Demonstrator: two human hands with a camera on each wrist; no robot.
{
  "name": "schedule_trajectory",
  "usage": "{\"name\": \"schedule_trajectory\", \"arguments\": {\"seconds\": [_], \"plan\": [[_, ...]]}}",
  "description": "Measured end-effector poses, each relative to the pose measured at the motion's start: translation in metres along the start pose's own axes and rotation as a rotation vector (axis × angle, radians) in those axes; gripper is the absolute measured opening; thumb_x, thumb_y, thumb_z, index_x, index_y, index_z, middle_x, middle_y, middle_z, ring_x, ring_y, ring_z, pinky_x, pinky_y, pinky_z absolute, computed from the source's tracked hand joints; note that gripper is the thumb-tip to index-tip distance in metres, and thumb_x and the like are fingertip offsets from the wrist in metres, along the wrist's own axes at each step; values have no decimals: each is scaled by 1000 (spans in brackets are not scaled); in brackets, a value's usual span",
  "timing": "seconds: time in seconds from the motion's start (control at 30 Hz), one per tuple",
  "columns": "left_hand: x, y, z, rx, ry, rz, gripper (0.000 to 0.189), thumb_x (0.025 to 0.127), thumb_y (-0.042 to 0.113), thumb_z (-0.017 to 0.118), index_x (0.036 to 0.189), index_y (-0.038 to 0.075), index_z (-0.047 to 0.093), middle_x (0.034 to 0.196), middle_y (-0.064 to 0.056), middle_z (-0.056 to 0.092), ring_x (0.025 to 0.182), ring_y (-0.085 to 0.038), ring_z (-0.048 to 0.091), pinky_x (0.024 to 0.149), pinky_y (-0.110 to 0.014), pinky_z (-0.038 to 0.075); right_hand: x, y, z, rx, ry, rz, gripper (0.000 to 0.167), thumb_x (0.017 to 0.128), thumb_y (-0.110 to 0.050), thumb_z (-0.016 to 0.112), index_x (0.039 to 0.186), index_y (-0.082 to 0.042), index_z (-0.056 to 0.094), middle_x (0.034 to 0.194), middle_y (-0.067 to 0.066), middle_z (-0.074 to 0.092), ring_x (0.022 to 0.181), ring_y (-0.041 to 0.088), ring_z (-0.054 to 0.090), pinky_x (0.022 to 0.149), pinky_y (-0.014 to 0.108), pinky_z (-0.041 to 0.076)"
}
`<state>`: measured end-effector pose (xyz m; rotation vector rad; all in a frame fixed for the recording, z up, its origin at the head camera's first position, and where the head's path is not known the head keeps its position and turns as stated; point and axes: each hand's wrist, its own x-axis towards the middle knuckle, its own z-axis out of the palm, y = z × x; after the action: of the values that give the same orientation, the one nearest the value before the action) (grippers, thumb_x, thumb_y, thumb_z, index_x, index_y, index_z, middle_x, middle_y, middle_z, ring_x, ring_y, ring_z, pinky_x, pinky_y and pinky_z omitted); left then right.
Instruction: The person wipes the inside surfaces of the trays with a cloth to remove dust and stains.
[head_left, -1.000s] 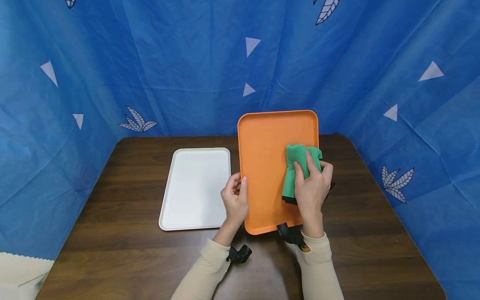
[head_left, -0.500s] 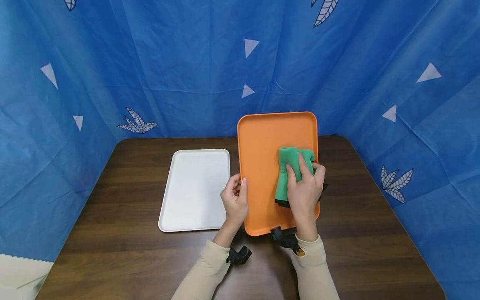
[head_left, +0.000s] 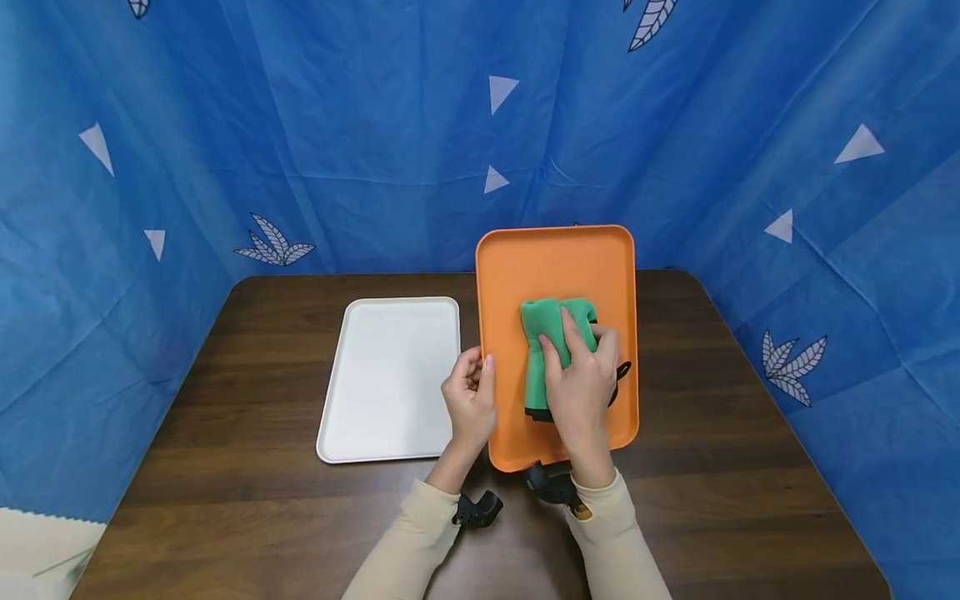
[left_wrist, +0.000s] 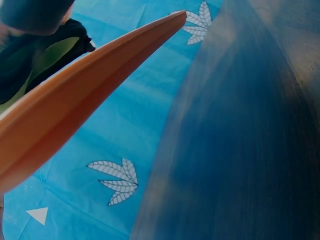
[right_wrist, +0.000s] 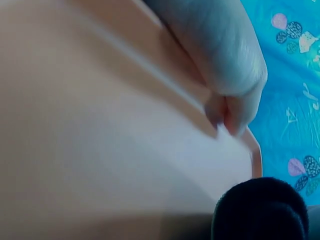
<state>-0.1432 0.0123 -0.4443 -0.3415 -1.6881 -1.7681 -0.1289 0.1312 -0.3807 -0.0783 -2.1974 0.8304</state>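
Observation:
My left hand (head_left: pixel 471 400) grips the left rim of an orange tray (head_left: pixel 555 262), thumb on its near face. The tray is tilted up off the table with its inside facing me. A folded green cloth (head_left: pixel 542 333) with black edging and a small black loop lies against the middle of the tray. Over it, my right hand (head_left: pixel 583 387) holds the cloth with fingers spread and bent. In the left wrist view the tray (left_wrist: pixel 75 100) shows edge-on. In the right wrist view the left hand (right_wrist: pixel 220 55) pinches the rim, and the dark cloth (right_wrist: pixel 260 210) fills the lower corner.
A white tray (head_left: pixel 392 375) lies flat on the brown wooden table (head_left: pixel 247 417), just left of the orange one. Blue patterned curtains (head_left: pixel 360 125) hang behind the table and along both sides. Each wrist wears a small black camera (head_left: pixel 480 508).
My right hand and the green cloth have slid left across the orange tray, from its right edge to its middle. The left hand and both trays stay nearly where they were.

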Motion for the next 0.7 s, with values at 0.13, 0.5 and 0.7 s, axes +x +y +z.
{"name": "schedule_trajectory", "arguments": {"seconds": [0.13, 0.5, 0.7], "plan": [[0, -1, 0, 9, -7, 1, 9, 93, -5, 56, 96, -9, 64, 66, -18, 62, 55, -4, 45, 46, -17, 37, -4, -7, 3, -20, -4, -65, 43, 85, -18, 77, 126, -7, 67, 107, 28, 52, 98, 38, 51, 73, 52, 48], [-5, 2, -3, 24, -38, -27, 10, 91, -12, 55, 97, -14, 63, 68, -22, 66, 53, -6, 51, 44, -14, 41, -23, -22, 12, -40, 2, -225, 42, 82, -17, 79, 121, -8, 70, 102, 29, 55, 93, 38, 54, 70, 51, 49], [3, 23, -3, 25, -47, -6, 9, 89, -15, 54, 94, -18, 61, 66, -24, 64, 52, -7, 51, 45, -14, 41, -21, -22, 13, -45, 26, -243, 41, 81, -17, 80, 120, -8, 70, 102, 29, 55, 93, 38, 54, 71, 51, 49]]}}
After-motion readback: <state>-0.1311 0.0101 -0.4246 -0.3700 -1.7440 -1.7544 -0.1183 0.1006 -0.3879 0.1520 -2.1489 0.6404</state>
